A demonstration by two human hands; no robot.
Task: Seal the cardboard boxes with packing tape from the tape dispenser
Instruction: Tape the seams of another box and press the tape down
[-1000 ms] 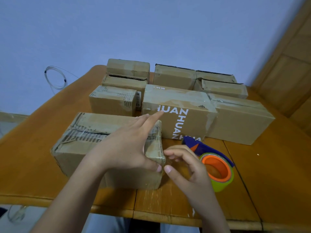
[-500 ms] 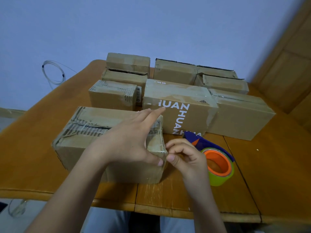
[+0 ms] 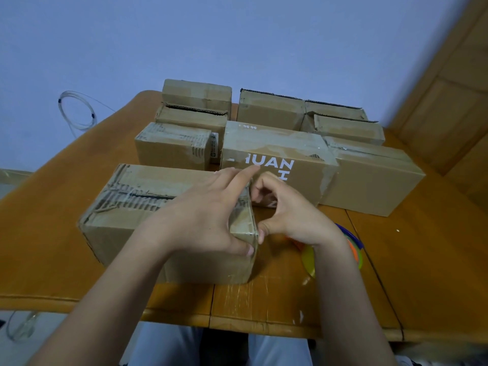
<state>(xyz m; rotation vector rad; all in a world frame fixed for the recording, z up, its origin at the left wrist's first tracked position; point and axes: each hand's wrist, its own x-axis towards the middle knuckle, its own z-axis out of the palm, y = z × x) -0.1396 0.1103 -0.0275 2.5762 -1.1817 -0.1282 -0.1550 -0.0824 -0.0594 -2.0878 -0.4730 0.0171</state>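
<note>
A worn cardboard box [image 3: 126, 207] lies near the table's front edge, with clear tape over its right end. My left hand [image 3: 200, 215] lies flat on top of that end, thumb down the front corner and index finger stretched toward the back. My right hand [image 3: 287, 210] is at the box's right end face, thumb touching the front corner and fingers curled at the back corner. The tape dispenser [image 3: 353, 249], orange and yellow-green with a blue handle, lies on the table mostly hidden behind my right wrist.
Several more cardboard boxes stand behind, among them one printed HUAN [image 3: 280, 165] and a long one [image 3: 375, 175] to its right. The wooden table [image 3: 427, 260] ends close to me. A coil of clear tubing [image 3: 76, 112] hangs by the wall at left.
My right hand has moved up from the table to the box's right end, now covering most of the dispenser. My left hand stays on the box top.
</note>
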